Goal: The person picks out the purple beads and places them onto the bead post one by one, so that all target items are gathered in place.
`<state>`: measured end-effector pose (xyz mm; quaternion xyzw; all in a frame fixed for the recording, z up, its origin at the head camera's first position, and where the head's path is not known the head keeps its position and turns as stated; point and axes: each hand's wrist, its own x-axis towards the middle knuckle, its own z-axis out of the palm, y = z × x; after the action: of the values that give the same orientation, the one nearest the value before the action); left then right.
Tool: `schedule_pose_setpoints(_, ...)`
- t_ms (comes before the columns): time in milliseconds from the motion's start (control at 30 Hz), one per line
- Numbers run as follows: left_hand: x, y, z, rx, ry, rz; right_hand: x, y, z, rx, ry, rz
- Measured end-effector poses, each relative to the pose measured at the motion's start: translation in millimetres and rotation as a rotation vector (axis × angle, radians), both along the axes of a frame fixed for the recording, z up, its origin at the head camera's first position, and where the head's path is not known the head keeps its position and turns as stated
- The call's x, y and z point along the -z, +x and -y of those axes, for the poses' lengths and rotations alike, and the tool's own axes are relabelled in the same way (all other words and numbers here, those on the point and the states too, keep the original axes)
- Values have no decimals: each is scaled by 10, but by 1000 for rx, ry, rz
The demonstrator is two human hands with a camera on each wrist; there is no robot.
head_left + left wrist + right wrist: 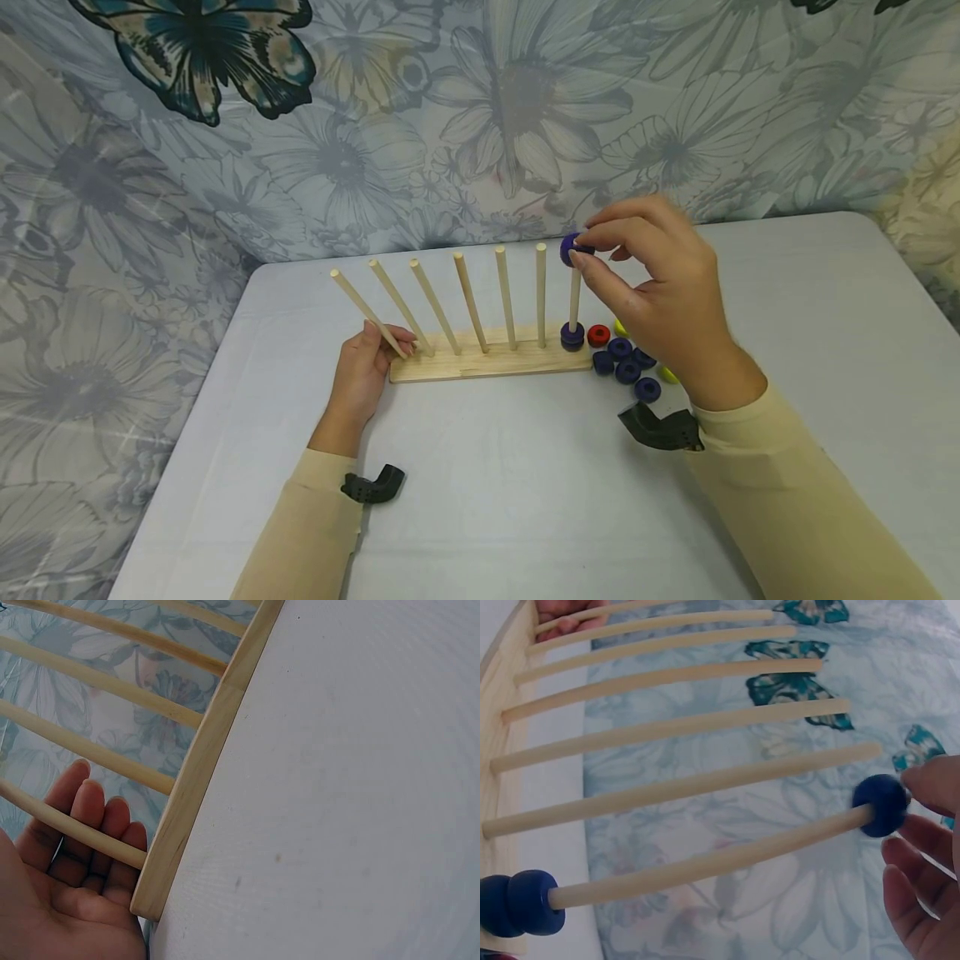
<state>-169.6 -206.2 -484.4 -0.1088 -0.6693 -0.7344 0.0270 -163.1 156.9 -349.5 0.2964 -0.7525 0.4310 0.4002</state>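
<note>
A wooden peg rack (487, 363) with a row of upright pegs stands on the table. In the head view my right hand (660, 267) pinches a dark blue ring (567, 249) between thumb and fingertips at the top of the rightmost peg. The right wrist view shows that ring (881, 805) over the tip of the peg (720, 862). Two more blue rings (572, 337) are stacked at this peg's foot. My left hand (362, 371) is at the rack's left end, its loosely bent fingers (88, 802) behind the leftmost peg (82, 829).
Right of the rack lie several loose blue rings (627, 372), a red ring (598, 336) and yellow rings (668, 376), partly hidden by my right hand. White cloth covers the table (480, 500). A flowered cloth (480, 125) hangs behind it.
</note>
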Motion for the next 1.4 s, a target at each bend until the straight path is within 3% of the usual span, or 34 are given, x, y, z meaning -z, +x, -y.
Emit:
schedule_pose_setpoints(500, 7, -12, 1, 3, 11, 4, 22, -16, -55, -70, -2, 53)
schedule_pose_setpoints(1033, 19, -12, 15, 9, 11, -10, 27, -11, -235, -364, -193, 413)
schedule_pose_setpoints(1267, 9, -6, 5, 3, 9, -1, 69, -50, -334, -572, -147, 598)
schedule_pose_setpoints(1400, 3, -5, -1, 1, 9, 3, 54, -35, -365, -589, -119, 687)
